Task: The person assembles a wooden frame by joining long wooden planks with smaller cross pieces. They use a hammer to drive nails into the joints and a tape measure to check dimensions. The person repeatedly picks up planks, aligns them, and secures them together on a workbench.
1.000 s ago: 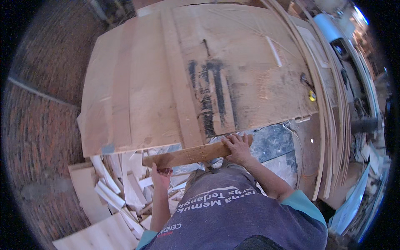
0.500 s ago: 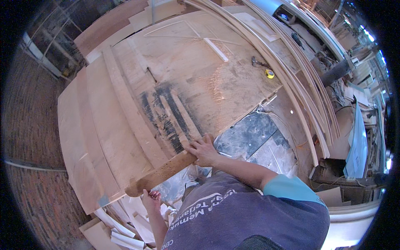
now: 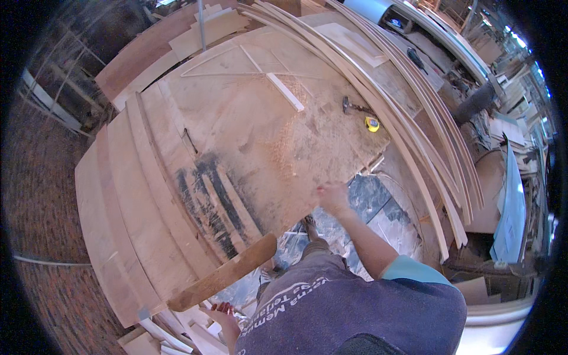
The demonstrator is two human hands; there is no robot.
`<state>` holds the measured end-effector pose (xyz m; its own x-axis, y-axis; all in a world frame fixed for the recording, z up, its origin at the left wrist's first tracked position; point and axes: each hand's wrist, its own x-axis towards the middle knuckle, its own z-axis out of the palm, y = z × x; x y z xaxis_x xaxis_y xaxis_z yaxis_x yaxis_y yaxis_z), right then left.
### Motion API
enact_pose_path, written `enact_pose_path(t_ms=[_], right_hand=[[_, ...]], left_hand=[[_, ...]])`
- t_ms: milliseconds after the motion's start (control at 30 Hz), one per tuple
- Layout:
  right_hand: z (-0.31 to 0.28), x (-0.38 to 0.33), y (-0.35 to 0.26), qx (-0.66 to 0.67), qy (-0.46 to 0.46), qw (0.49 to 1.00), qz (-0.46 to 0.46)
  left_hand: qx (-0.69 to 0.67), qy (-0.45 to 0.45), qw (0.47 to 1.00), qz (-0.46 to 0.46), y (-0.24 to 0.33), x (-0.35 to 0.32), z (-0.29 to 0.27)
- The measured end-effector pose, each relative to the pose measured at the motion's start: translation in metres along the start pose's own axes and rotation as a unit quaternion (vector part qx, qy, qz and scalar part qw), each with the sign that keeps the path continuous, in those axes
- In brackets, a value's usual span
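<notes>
Left hand gripped the wooden bar's low end; right hand, blurred, fingers unreadable, rested at the tabletop edge, mid-repositioning.

The right hand reaches forward, arm outstretched and blurred; the left hand stays low, fingers curled.
</notes>
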<state>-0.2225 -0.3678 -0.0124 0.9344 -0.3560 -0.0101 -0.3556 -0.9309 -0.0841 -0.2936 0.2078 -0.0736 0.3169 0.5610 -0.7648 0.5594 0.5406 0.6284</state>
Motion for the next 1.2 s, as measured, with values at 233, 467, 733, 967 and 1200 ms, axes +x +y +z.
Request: enact_pose_path(t_ms=[233,467,733,967,1200], right_hand=[[-0.013,0.186,0.239,-0.056,0.019,0.997,0.054],[-0.078,0.292,0.227,0.003,-0.073,0.995,0.068],[-0.031,0.344,0.29,-0.127,-0.097,0.982,0.097],[-0.057,0.327,0.247,0.026,-0.099,0.988,0.112],[-0.094,0.314,0.166,0.191,0.021,0.977,-0.089]], left_hand=[[0.089,0.029,0.991,-0.098,-0.099,-0.019,-0.009],[0.193,-0.003,0.969,-0.155,-0.155,-0.108,0.022],[0.198,-0.027,0.967,-0.157,-0.183,-0.135,0.048],[0.195,-0.026,0.967,-0.16,-0.208,-0.111,0.032],[0.201,-0.065,0.969,-0.127,-0.181,-0.092,0.023]])
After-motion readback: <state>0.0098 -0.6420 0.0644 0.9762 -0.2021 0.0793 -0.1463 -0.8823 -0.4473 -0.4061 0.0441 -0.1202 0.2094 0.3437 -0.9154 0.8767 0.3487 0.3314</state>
